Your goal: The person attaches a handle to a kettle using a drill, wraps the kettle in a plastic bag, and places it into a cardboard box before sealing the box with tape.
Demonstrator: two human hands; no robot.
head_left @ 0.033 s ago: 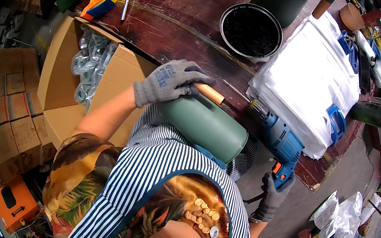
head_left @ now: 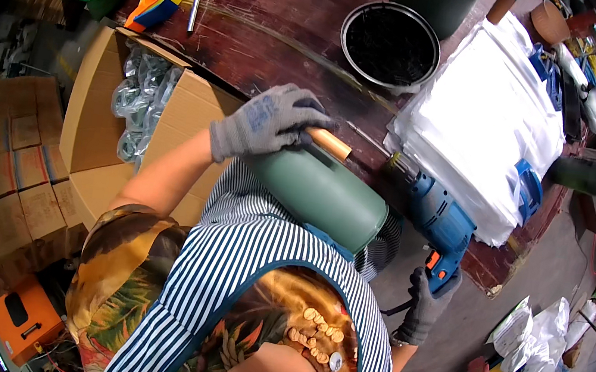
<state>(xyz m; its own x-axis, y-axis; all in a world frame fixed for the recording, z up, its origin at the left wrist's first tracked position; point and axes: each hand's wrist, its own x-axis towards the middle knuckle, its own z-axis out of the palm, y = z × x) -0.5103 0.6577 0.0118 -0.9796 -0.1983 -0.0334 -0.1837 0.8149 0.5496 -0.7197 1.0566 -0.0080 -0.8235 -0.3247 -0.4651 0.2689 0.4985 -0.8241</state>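
A dark green cylindrical container lies on its side across my lap, against the striped apron. A light wooden handle runs along its upper side. My left hand, in a grey knit glove, rests over the container with its fingers closed round the handle's left end. In my gloved right hand is the grip of a blue power drill with an orange-red trigger. The drill's long thin bit points up and left, past the handle and apart from it.
A black-filled round tub stands on the dark red table. White sheets are stacked right of it. An open carton with plastic-wrapped parts stands at my left. Rolls of coloured tape lie at the far left.
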